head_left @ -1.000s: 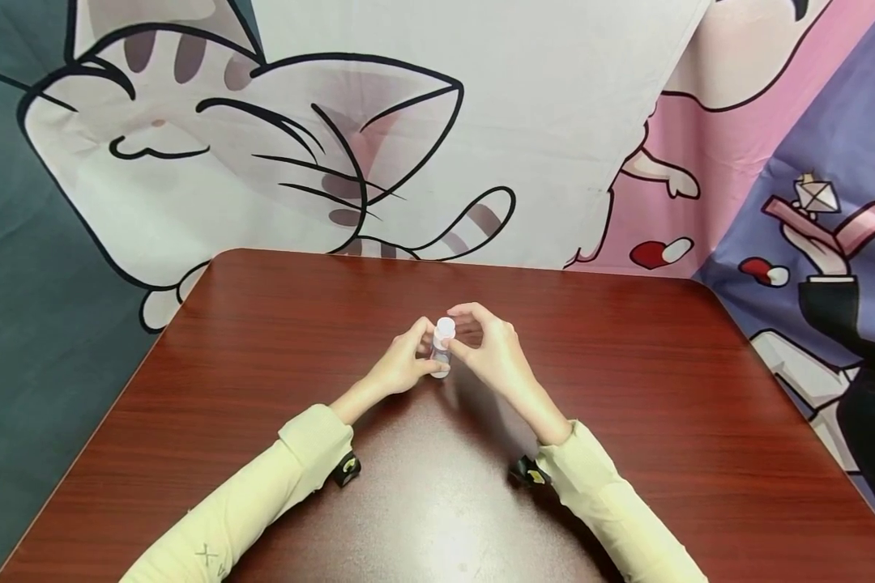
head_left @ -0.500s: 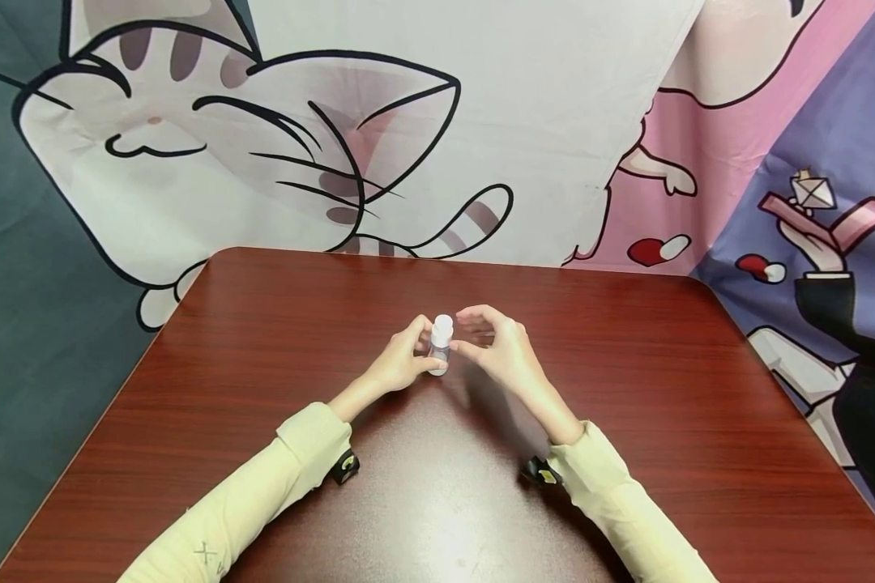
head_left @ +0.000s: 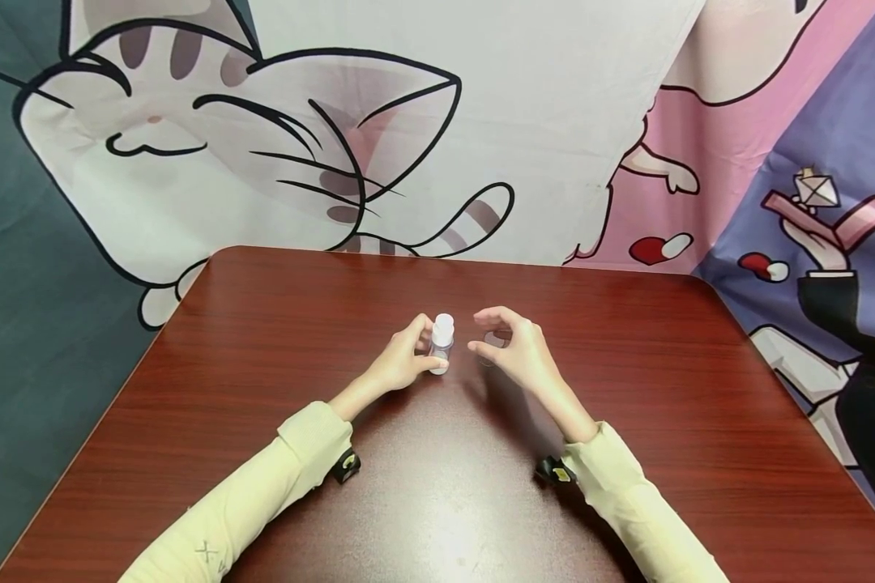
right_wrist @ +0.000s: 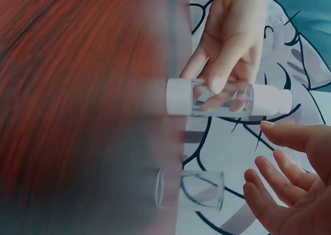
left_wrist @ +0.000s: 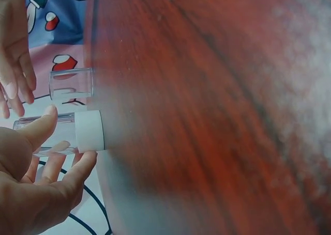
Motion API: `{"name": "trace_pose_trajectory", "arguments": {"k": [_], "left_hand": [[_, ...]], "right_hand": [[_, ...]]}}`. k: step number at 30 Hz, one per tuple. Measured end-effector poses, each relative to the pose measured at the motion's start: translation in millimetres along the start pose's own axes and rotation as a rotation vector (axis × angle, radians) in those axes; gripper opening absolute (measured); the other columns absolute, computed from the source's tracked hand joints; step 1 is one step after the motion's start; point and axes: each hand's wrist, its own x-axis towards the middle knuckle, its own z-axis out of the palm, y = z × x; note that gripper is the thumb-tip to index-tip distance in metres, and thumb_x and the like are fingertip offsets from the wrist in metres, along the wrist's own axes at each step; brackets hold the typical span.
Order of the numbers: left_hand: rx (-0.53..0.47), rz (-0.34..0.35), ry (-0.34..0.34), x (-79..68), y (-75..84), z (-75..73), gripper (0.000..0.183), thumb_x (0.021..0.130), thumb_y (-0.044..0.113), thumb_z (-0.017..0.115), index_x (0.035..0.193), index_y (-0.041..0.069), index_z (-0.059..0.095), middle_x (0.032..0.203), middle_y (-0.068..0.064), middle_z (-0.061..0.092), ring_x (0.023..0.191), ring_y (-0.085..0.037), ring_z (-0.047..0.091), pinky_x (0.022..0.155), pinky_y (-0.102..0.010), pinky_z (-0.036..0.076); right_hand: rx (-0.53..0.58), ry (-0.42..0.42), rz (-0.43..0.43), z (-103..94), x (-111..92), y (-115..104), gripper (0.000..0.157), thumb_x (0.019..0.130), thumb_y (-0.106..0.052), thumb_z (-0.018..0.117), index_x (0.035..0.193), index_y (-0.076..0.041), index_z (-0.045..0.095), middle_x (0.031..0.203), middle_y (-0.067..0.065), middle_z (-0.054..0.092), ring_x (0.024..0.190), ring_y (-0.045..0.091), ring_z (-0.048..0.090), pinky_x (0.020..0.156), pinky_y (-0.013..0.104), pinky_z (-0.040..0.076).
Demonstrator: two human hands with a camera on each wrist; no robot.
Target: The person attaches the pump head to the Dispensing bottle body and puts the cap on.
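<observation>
Left grip (head_left: 397, 360) is clamped round the bottle (head_left: 442, 330), thumb on one side of the clear body and fingers on the other, so I have it upright, white top up; I cannot be sure its white base bears on the tabletop (head_left: 277, 308). What has just changed is to the right of that hold: the right grip (head_left: 519, 350) has drawn away from the bottle, and a clear cover (right_wrist: 190, 190) now shows just beneath it. Its thumb and fingers are apart, and the right wrist view shows me a gap between them and the cover, which appears to stand on the tabletop. I take that to mean the cover is released, the bottle's white top lies exposed, and the right grip is free for work there. My main caution is the cover: a low sweep of the right fingers could tip it. Beyond both grips, the far edge is fairly near, with printed cloth (head_left: 539, 146) hanging behind it. Side edges lie well apart from either grip, and I judge the widest room for moving to be nearer me and outward on both sides.
</observation>
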Motion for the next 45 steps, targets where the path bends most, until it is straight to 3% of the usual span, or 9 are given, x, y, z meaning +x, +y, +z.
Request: {"name": "trace_pose_trajectory", "arguments": {"k": [6,14,21,36,45], "left_hand": [[-0.001,-0.009,0.003,-0.3,0.3,0.1,0.038,0.083,0.008,0.073,0.108,0.005,0.044,0.108,-0.017,0.064,0.098,-0.030,0.065,0.084,-0.039,0.052],[0.009,-0.004,0.005,1.6,-3.3,1.0,0.038,0.084,0.009,0.073,0.108,0.005,0.044,0.108,-0.018,0.065,0.098,-0.030,0.066,0.083,-0.039,0.052],[0.012,-0.003,0.003,0.8,-2.2,-0.2,0.039,0.083,0.008,0.073,0.108,0.005,0.044,0.107,-0.018,0.065,0.098,-0.029,0.066,0.083,-0.039,0.052],[0.011,0.008,0.008,1.1,-2.2,0.0,0.039,0.083,0.008,0.074,0.107,0.005,0.044,0.107,-0.018,0.065,0.098,-0.030,0.066,0.082,-0.038,0.052],[0.002,0.008,0.000,-0.1,-1.5,-0.1,0.039,0.083,0.009,0.074,0.108,0.004,0.044,0.108,-0.018,0.066,0.097,-0.029,0.066,0.083,-0.039,0.052]], "right_hand": [[0.035,0.003,0.012,-3.2,0.2,9.8,0.038,0.076,-0.004,0.079,0.111,0.000,0.063,0.109,0.022,0.069,0.096,0.038,0.067,0.088,0.049,0.053],[-0.029,0.025,0.017,-6.0,1.5,19.1,0.039,0.075,-0.006,0.080,0.110,-0.006,0.065,0.108,0.016,0.070,0.095,0.030,0.069,0.088,0.041,0.054],[-0.053,0.024,0.037,-7.0,1.5,30.0,0.044,0.074,-0.009,0.082,0.114,-0.007,0.064,0.111,0.017,0.068,0.096,0.029,0.070,0.086,0.044,0.054],[-0.024,0.003,0.084,-9.0,3.7,40.0,0.050,0.073,-0.011,0.083,0.117,-0.003,0.060,0.113,0.020,0.067,0.098,0.033,0.067,0.088,0.044,0.053],[0.039,-0.041,0.174,-6.7,3.8,41.8,0.057,0.070,-0.011,0.085,0.118,-0.001,0.057,0.113,0.018,0.066,0.100,0.032,0.064,0.088,0.042,0.054]]}}
